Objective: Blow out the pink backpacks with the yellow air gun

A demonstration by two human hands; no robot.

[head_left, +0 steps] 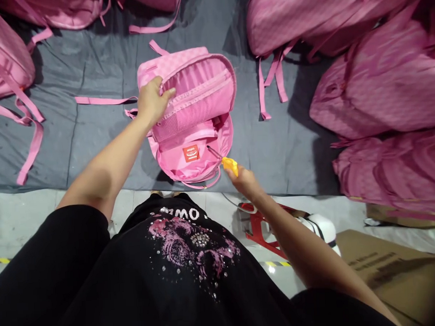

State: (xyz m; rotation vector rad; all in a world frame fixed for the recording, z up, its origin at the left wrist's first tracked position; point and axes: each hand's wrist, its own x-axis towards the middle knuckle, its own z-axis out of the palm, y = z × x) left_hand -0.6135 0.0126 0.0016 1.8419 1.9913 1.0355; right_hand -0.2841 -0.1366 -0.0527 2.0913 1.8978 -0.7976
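Observation:
An open pink backpack (197,94) lies on a table covered with grey cloth (98,134), its pink lining and a small red label (191,153) showing. My left hand (154,99) grips the left edge of the opened flap, fingers curled over it. My right hand (244,179) is closed on a yellow-handled tool (230,165) whose thin metal tip points into the bag's lower compartment, close to the red label.
Piles of pink backpacks (375,76) crowd the right side and the far left (7,61) of the table, with loose straps (30,155) trailing. Below the table edge stand a red stool (257,228), a white object (321,226) and flat cardboard (395,266).

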